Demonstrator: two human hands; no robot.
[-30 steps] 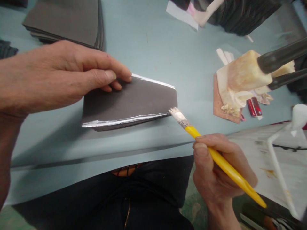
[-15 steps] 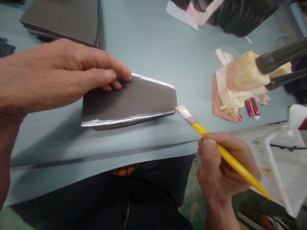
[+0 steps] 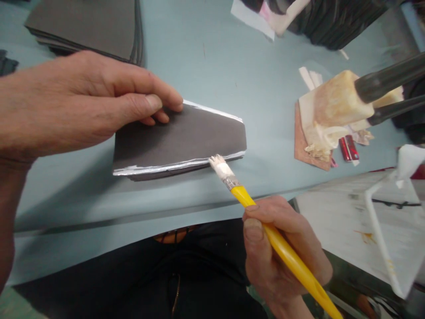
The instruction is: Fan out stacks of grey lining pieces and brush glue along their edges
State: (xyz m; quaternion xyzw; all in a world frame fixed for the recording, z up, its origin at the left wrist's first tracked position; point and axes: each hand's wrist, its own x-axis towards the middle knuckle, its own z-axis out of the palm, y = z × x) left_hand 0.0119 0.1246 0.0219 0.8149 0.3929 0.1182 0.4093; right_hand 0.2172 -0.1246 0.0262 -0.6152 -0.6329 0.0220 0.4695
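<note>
Brush (image 3: 281,249) shifted from grey stack's (image 3: 186,137) right corner along near edge; right hand (image 3: 294,235) grips it; left hand (image 3: 99,97) on stack, grip unclear. Strokes best kept light, even.

Free lane on tbl (image 3: 268,115) btwn dk sheets (image 3: 199,135) & pale block (image 3: 345,95); brush (image 3: 287,254) in way nearside.
</note>
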